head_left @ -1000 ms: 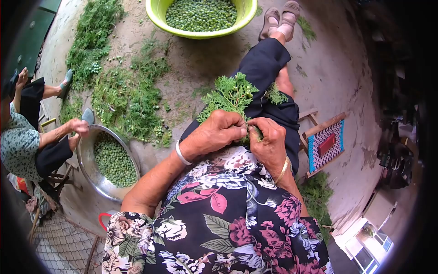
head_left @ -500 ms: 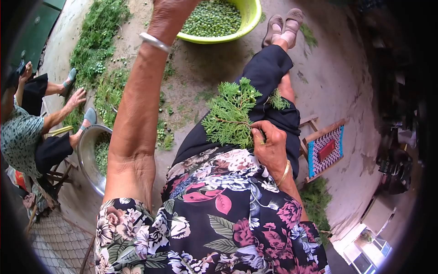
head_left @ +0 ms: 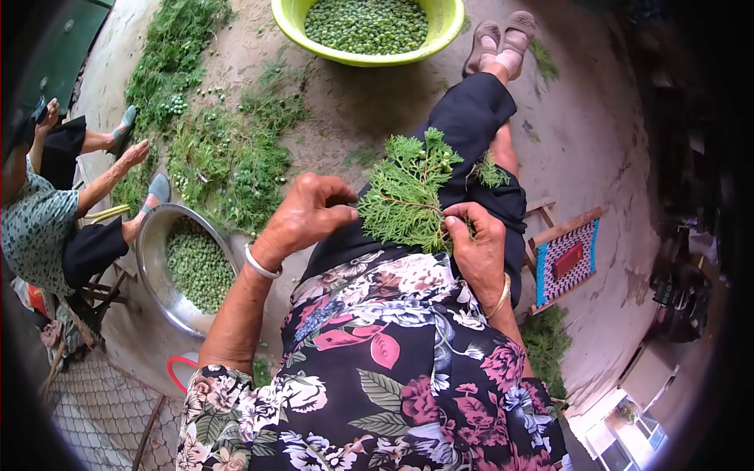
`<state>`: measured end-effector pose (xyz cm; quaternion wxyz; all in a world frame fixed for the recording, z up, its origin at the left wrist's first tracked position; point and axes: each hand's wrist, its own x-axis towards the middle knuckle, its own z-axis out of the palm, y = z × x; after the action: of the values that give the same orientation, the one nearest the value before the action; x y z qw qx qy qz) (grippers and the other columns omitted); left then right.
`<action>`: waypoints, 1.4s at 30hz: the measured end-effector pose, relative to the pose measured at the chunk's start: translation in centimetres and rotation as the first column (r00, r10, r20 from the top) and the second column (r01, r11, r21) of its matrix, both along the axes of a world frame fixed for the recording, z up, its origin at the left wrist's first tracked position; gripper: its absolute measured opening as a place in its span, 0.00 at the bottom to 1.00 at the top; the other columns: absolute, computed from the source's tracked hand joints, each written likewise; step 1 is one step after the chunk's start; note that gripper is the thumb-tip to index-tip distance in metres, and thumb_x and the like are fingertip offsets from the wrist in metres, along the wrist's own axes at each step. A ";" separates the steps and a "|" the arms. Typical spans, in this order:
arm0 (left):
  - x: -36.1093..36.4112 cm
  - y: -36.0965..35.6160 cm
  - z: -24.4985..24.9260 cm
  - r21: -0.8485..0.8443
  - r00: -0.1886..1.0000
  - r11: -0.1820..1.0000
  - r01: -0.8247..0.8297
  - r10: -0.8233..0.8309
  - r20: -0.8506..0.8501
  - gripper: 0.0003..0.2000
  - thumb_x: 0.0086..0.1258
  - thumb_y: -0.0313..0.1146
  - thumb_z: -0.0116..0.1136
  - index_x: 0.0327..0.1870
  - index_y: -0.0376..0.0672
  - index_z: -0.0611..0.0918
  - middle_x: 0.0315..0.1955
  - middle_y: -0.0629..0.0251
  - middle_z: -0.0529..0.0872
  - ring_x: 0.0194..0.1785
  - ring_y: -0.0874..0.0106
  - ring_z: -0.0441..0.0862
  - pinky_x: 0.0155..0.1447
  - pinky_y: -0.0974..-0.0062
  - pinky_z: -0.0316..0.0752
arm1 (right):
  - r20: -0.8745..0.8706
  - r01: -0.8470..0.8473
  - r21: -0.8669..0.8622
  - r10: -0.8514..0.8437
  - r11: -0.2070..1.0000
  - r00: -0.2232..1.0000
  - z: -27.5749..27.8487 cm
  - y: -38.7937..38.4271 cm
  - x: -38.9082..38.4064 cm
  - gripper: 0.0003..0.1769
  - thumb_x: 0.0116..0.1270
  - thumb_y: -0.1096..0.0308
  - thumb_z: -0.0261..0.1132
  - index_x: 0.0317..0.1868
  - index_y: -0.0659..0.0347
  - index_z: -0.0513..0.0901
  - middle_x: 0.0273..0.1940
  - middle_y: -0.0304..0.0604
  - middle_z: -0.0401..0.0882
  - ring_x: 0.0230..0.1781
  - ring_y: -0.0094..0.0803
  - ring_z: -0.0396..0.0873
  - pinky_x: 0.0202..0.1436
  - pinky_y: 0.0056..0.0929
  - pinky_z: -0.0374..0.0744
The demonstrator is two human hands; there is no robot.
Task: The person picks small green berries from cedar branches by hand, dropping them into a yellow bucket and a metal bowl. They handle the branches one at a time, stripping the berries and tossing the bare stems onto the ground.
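Observation:
A leafy green cypress sprig (head_left: pixel 408 192) with a few small green cones lies over my dark trousers. My right hand (head_left: pixel 481 250) pinches its brown stem between thumb and fingertips. Just left of the sprig is my left hand (head_left: pixel 308 213), thumb and forefinger apart, with nothing visible between them. Its other fingers are curled. A smaller green sprig (head_left: pixel 491 171) rests on my leg beyond the right hand. Ahead stands a yellow-green basin (head_left: pixel 345 56) full of small green cones. To the left, a metal basin (head_left: pixel 149 271) also contains green cones.
Cut branches (head_left: pixel 228 153) cover the ground ahead on the left. At the far left sits a person (head_left: pixel 35 228) with one arm stretched toward them. A folding stool (head_left: pixel 567 259) with a woven seat, bearing a red object, stands to the right.
My left hand has come down from the yellow-green basin to beside the sprig. My right hand keeps its hold on the stem. The seated person's outstretched hand has closed up somewhat.

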<state>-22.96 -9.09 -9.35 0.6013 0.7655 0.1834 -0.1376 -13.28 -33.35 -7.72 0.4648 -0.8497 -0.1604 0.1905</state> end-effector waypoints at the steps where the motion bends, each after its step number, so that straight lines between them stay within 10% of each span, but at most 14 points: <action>1: -0.1 -0.6 -0.5 0.014 1.000 1.000 0.007 -0.006 -0.025 0.12 0.55 0.25 0.65 0.40 0.28 0.83 0.29 0.66 0.84 0.34 0.80 0.79 0.38 0.81 0.75 | 0.009 0.003 -0.006 -0.003 1.000 1.000 0.0 0.1 0.0 0.03 0.59 0.80 0.61 0.35 0.68 0.80 0.24 0.46 0.82 0.24 0.29 0.82 0.29 0.26 0.76; 10: -0.2 -2.9 -1.7 0.205 0.976 0.979 0.021 -0.065 0.210 0.09 0.58 0.27 0.64 0.30 0.31 0.78 0.21 0.61 0.77 0.26 0.75 0.74 0.30 0.71 0.68 | 0.109 -0.073 -0.051 0.079 0.996 0.991 -0.2 -0.3 -0.1 0.05 0.57 0.82 0.62 0.35 0.68 0.79 0.27 0.50 0.81 0.27 0.40 0.81 0.31 0.31 0.76; 17: -0.9 -1.5 -1.6 -0.361 0.986 0.918 -0.166 0.149 -0.076 0.05 0.59 0.24 0.59 0.32 0.35 0.76 0.23 0.71 0.78 0.22 0.80 0.73 0.27 0.82 0.70 | 0.058 -0.120 -0.057 0.123 0.991 0.991 -0.4 0.0 -0.3 0.05 0.57 0.82 0.62 0.35 0.68 0.79 0.27 0.50 0.81 0.27 0.40 0.82 0.31 0.31 0.76; 20: -1.5 -1.6 -3.6 -0.567 0.964 0.782 -0.259 0.243 -0.106 0.06 0.58 0.23 0.58 0.36 0.36 0.76 0.22 0.72 0.77 0.19 0.81 0.70 0.23 0.83 0.67 | 0.061 -0.116 -0.042 0.118 0.992 0.991 -0.6 0.0 -0.4 0.05 0.57 0.83 0.62 0.34 0.68 0.79 0.26 0.50 0.81 0.27 0.41 0.82 0.31 0.31 0.76; 22: -1.6 -1.9 -4.2 -0.762 0.891 0.479 -0.436 0.350 -0.290 0.10 0.59 0.22 0.57 0.41 0.38 0.75 0.21 0.74 0.74 0.18 0.83 0.67 0.18 0.84 0.63 | 0.021 -0.116 -0.033 0.116 0.993 0.993 -0.8 0.0 -0.4 0.05 0.57 0.82 0.63 0.34 0.67 0.80 0.26 0.51 0.81 0.27 0.42 0.83 0.30 0.32 0.76; 27: -2.6 -1.3 -6.1 -0.794 0.821 0.299 -0.529 0.417 -0.389 0.11 0.62 0.24 0.55 0.45 0.37 0.74 0.21 0.73 0.72 0.18 0.83 0.64 0.17 0.85 0.62 | 0.025 -0.112 -0.091 0.115 0.990 0.993 -0.5 0.0 -0.4 0.04 0.57 0.82 0.63 0.34 0.67 0.79 0.26 0.51 0.81 0.27 0.43 0.82 0.30 0.33 0.76; 29: -3.6 -0.2 -8.3 -0.955 0.864 -0.068 -0.289 0.411 -0.291 0.10 0.66 0.27 0.53 0.46 0.35 0.74 0.22 0.69 0.73 0.18 0.82 0.65 0.18 0.84 0.64 | 0.045 -0.090 -0.111 0.096 0.990 0.994 -0.5 -0.2 -0.2 0.04 0.57 0.82 0.63 0.34 0.67 0.79 0.26 0.52 0.81 0.27 0.43 0.82 0.31 0.33 0.76; 39: -1.7 -2.7 -3.0 -0.743 0.876 0.528 -0.411 0.454 -0.163 0.06 0.63 0.29 0.63 0.35 0.36 0.82 0.25 0.66 0.83 0.22 0.82 0.72 0.25 0.85 0.69 | 0.043 -0.087 -0.130 0.093 0.988 0.995 -0.6 -0.6 -0.1 0.05 0.56 0.82 0.63 0.34 0.67 0.79 0.30 0.52 0.81 0.32 0.47 0.82 0.35 0.36 0.76; 42: -0.8 -3.7 -1.6 -0.323 0.953 0.900 -0.292 0.301 -0.022 0.08 0.58 0.26 0.64 0.36 0.33 0.85 0.24 0.71 0.83 0.26 0.86 0.75 0.31 0.87 0.70 | 0.067 -0.102 -0.133 0.112 0.986 0.992 -0.8 -0.7 -0.2 0.06 0.55 0.82 0.64 0.34 0.67 0.78 0.31 0.52 0.81 0.33 0.49 0.81 0.36 0.37 0.76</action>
<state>-23.77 -12.82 -10.93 0.7347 0.6219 0.2639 -0.0617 -13.46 -34.00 -8.49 0.3914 -0.8747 -0.2101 0.1937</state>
